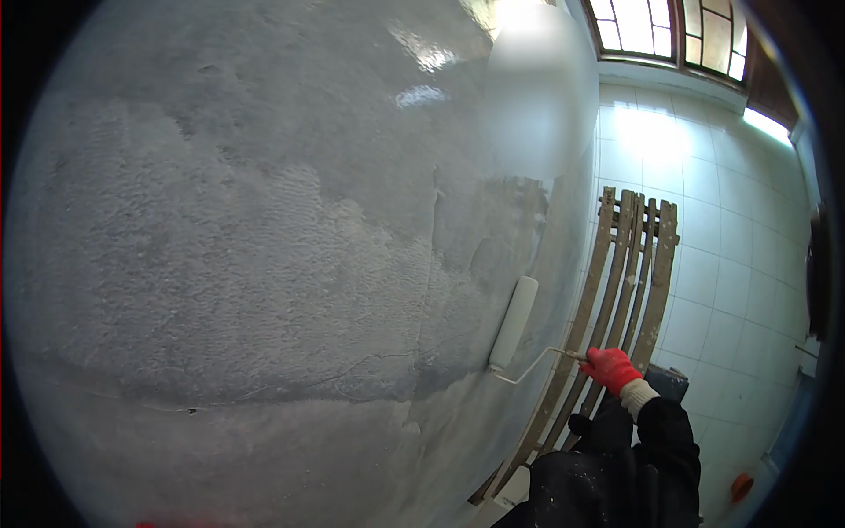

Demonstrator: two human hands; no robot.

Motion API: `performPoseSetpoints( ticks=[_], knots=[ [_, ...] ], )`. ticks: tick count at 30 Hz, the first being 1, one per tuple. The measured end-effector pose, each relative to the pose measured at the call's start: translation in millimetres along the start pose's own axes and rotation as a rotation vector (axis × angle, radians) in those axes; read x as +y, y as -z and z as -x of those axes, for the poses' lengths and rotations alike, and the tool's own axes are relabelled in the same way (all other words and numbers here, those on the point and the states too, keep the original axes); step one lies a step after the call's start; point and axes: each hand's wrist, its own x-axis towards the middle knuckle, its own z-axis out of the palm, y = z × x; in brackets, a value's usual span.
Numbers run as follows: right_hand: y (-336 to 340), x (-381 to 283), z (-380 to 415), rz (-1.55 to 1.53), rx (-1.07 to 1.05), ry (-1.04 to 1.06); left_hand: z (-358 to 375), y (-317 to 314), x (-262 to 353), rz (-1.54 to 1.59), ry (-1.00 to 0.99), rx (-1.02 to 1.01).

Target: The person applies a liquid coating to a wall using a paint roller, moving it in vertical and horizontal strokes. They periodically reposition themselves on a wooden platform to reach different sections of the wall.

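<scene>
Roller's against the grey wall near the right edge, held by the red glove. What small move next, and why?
Probably roll the white paint roller upward along the grey plastered wall. The right hand in a red glove holds its wire handle, and the roller lies on the wall, tilted nearly upright. The strip above it looks duller than the glossy wet patch higher up, so it may need coating.

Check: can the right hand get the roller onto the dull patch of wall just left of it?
Probably yes. The right hand in its red glove grips the paint roller, which lies against the wall. Nothing stands between it and the dull patch beside it; the wooden ladder leans off to the right.
</scene>
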Motion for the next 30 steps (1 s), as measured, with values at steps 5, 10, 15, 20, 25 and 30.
performPoseSetpoints(
  ticks=[5,10,15,20,25,30],
  knots=[
    [33,-21,4,-0.036,0.056,0.032,-6,2,9,-0.051,0.088,-0.021],
    [81,-60,6,-0.062,0.168,0.128,3,21,-32,-0.021,0.617,-0.068],
    [142,-121,1,-0.19,0.248,0.238,17,30,-62,0.131,0.538,-0.129],
    [233,-200,-1,-0.22,0.295,0.309,32,31,-62,0.139,0.576,-0.117],
    [326,-284,5,-0.388,0.356,0.494,34,34,-56,0.145,0.528,-0.14],
    [420,-390,18,-0.517,0.5,0.777,26,44,-42,0.061,0.299,-0.365]
  ],
)
